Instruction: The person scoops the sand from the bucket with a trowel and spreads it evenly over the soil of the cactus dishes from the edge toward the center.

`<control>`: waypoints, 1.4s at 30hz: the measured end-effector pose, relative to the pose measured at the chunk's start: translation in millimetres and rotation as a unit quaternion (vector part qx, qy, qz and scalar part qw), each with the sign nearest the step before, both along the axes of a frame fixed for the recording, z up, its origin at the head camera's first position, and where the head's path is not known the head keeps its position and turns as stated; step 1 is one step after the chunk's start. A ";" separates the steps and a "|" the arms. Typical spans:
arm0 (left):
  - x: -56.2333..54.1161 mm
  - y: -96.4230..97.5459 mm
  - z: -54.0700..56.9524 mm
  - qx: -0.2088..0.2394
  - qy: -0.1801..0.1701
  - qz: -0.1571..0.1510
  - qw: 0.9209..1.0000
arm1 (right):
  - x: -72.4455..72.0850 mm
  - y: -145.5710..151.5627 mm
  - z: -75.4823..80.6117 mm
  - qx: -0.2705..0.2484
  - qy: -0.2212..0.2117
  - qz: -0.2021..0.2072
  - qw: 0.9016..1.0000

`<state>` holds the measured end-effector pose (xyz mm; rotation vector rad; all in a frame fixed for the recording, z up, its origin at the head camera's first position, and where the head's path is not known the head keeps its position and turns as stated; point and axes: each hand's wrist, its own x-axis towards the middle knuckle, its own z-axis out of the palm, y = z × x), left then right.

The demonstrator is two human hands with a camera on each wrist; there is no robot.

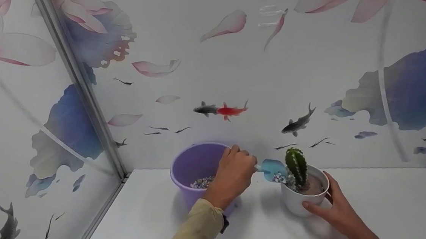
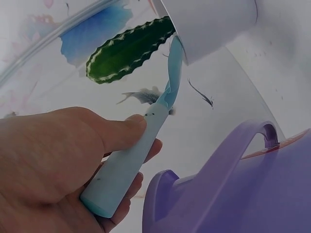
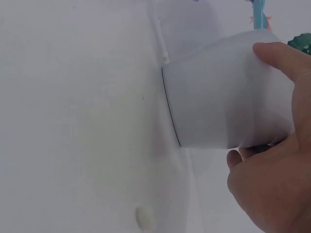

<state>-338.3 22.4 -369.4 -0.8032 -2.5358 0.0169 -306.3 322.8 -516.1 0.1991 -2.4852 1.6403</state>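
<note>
My left hand [image 1: 233,176] grips the pale blue handle of a small trowel [image 2: 127,165], thumb lying along it. The trowel's blade reaches over the left rim of a white flowerpot [image 1: 299,203]. Small grey-white pebbles [image 1: 287,179] lie at the blade's tip and inside that rim. An upright green cactus [image 1: 296,164] stands in the pot, with brownish soil [image 1: 313,187] bare on its right. My right hand [image 1: 344,215] holds the pot from the right, thumb on the near wall and fingers round the far side. In the right wrist view the pot [image 3: 218,97] hides most of the trowel.
A purple bucket [image 1: 183,172] stands left of the pot, partly behind my left forearm, with more pebbles [image 1: 201,182] at its bottom. Both containers are on a white table [image 1: 145,205]. White panels printed with lotus flowers and fish rise behind and on the left.
</note>
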 end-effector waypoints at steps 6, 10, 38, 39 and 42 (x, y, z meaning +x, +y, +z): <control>0.7 -1.3 0.8 -0.002 0.005 -0.005 1.000 | -1.1 -5.6 -1.0 0.006 0.016 -0.019 1.000; 1.2 0.1 0.4 -0.002 -0.006 0.001 1.000 | -1.7 -9.6 -2.6 0.018 0.030 -0.035 0.999; 19.5 18.2 -2.8 -0.007 0.094 0.008 0.995 | 3.0 -12.8 -1.3 0.015 0.035 -0.007 0.999; 20.4 19.2 -2.8 -0.007 0.087 0.011 0.996 | 2.9 -12.8 -1.3 0.015 0.036 -0.006 0.999; 23.8 22.6 -1.6 -0.005 0.065 0.018 0.998 | 2.6 -12.5 -1.5 0.014 0.037 -0.008 0.999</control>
